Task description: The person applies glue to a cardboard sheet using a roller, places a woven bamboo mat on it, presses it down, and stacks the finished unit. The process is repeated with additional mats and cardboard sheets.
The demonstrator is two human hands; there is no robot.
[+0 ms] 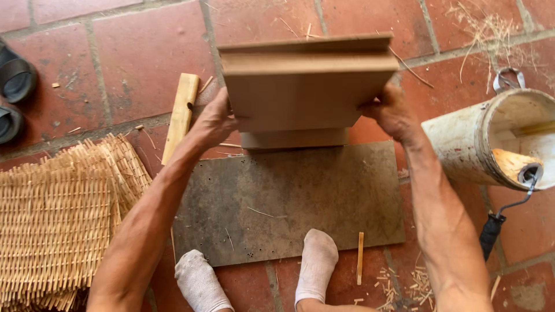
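Far left edge: pair of dark sandals (pixel 13 95) on the red tile floor (pixel 133 52). Near left: stack of woven bamboo mats (pixel 58 222), flat on the floor, just beside your left forearm. Right of that, a light wood stick (pixel 180 115) lies on the tiles, touching/next to your left hand (pixel 215 120).

Centre: you're holding a wooden box form (pixel 303 86) w/ both hands, one per side. Left hand wrapped on its left edge, fingers behind it. Right hand (pixel 393 112) clamped on its right edge. Box is tilted up off the floor, at the far edge of a dark flat board (pixel 289 202). Your two feet in white socks (pixel 315 263) sit at the board's near edge. Thin wood sliver (pixel 360 257) lies just right of the right foot.

Right: white bucket (pixel 491 141) on its side, opening facing right, metal handle w/ black grip hanging near. Straw scraps (pixel 491 29) scattered far right.
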